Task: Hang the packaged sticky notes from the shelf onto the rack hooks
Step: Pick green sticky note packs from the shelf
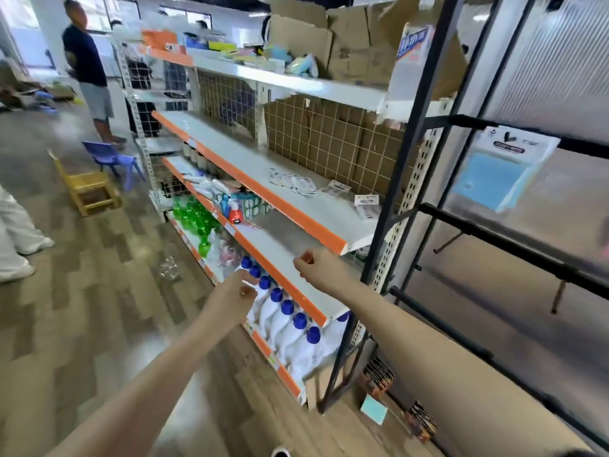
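Packaged sticky notes (501,173) with blue pads hang on the black rack (514,245) at the upper right. Several flat white packages (298,183) lie on the white shelf with an orange edge (296,212), and more packages (367,206) sit near its right end. My left hand (239,291) hovers with curled fingers in front of the blue-capped bottles and holds nothing. My right hand (313,267) is raised below the shelf's front edge, fingers loosely curled, empty. A blue pad (374,409) lies on the floor by the rack's foot.
White bottles with blue caps (290,321) fill the bottom shelf, green bottles (194,216) further left. Cardboard boxes (346,44) top the shelving. A person (87,64) stands at the far left near a purple chair (112,158) and yellow stool (89,189).
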Motion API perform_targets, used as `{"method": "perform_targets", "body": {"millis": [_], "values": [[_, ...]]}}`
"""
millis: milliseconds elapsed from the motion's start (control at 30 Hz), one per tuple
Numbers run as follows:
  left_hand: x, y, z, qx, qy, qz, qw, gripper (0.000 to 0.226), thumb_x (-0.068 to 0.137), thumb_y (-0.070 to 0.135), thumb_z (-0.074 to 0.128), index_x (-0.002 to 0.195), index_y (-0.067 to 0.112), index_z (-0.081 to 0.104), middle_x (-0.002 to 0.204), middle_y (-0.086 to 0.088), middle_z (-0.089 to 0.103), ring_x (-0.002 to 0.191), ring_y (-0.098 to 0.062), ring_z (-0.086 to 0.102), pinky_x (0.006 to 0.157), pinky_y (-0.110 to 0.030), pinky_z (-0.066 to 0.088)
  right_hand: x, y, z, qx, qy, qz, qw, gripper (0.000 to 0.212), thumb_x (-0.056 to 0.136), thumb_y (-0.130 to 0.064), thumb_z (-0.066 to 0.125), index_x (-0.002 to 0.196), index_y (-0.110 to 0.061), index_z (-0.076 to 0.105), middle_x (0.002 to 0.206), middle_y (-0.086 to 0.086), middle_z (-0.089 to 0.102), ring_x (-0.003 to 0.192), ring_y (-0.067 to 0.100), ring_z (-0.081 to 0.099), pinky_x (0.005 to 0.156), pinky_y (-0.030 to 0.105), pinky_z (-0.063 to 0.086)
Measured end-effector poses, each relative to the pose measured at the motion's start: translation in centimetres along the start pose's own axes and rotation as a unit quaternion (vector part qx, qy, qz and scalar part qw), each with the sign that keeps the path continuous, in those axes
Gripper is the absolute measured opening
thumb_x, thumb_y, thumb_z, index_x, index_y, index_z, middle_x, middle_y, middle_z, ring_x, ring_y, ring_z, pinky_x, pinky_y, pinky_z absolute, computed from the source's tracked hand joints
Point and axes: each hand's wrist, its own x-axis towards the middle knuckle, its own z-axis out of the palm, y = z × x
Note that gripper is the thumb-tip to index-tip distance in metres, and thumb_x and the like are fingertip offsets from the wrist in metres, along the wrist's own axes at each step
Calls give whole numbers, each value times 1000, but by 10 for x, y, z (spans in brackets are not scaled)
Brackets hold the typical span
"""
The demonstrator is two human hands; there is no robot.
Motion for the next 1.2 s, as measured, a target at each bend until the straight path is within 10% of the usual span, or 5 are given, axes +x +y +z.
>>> {"method": "perform_targets", "body": {"millis": [433, 700, 1200], "values": [[219, -14, -21, 66, 12, 9, 998, 21, 89, 2, 48, 103, 15, 57, 94, 4, 57, 84, -11, 54, 63, -21, 37, 266, 13, 10, -16, 18, 5, 1000, 21, 91, -29, 48, 76, -14, 49, 80, 7, 57, 77, 27, 54, 58, 31, 33], [334, -31, -1, 79, -27, 39, 996, 25, 93, 5, 42, 109, 10, 59, 99, -10, 66, 85, -27, 64, 74, -38, 53, 356, 47, 29, -31, 72, 37, 996, 23, 90, -15, 50, 101, 2, 61, 107, 19, 63, 102, 33, 57, 83, 36, 44], [572, -27, 40, 109, -192, 218, 951, 34, 90, 5, 48, 122, 12, 57, 127, -8, 57, 115, -25, 53, 92, -29, 39, 491, 104, 64, -54, 152, 207, 965, 61, 87, -17, 58, 143, -17, 33, 145, 7, 34, 134, 27, 26, 108, 34, 24]]}}
